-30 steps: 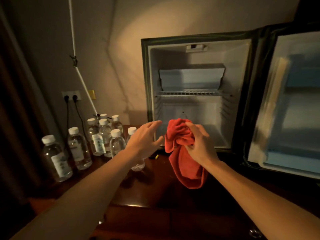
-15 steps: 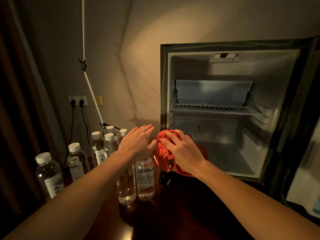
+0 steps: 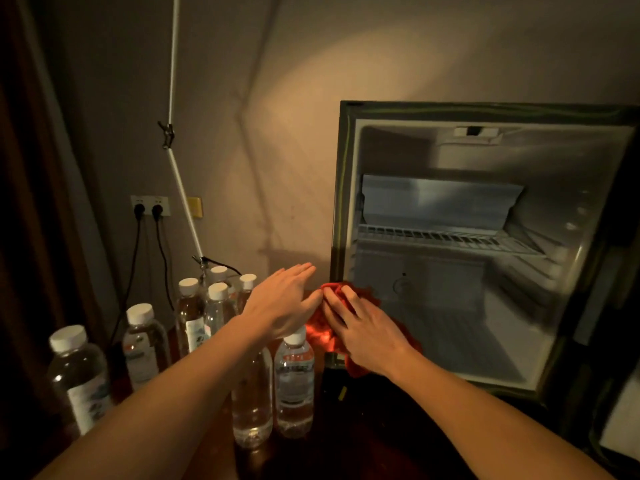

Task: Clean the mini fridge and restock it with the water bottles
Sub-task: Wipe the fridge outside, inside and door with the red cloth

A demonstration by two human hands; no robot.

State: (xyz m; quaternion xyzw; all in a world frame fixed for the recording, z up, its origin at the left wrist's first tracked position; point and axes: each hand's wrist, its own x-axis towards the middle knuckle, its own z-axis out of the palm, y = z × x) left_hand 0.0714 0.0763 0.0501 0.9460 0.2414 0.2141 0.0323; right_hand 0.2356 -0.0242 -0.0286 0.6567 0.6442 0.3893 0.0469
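The mini fridge (image 3: 346, 188) stands open at right, with a wire shelf (image 3: 450, 237) inside and nothing stored in it. My right hand (image 3: 363, 327) presses a bunched red cloth (image 3: 320, 332) against the lower left corner of the fridge opening. My left hand (image 3: 284, 303) hovers flat and open just left of the cloth, its thumb near my right fingertips. Several clear water bottles with white caps stand on the dark wooden table at left, the nearest (image 3: 294, 379) right below my left hand.
A wall socket (image 3: 150, 206) with two black plugs and cords sits behind the bottles. A white pole (image 3: 173, 109) with a clip leans along the wall. A dark curtain hangs at far left. The fridge door edge (image 3: 620, 427) shows at lower right.
The view shifted left and closer. My right hand carried the cloth from hanging in front of the fridge down onto its lower left corner. My left hand stayed open beside it.
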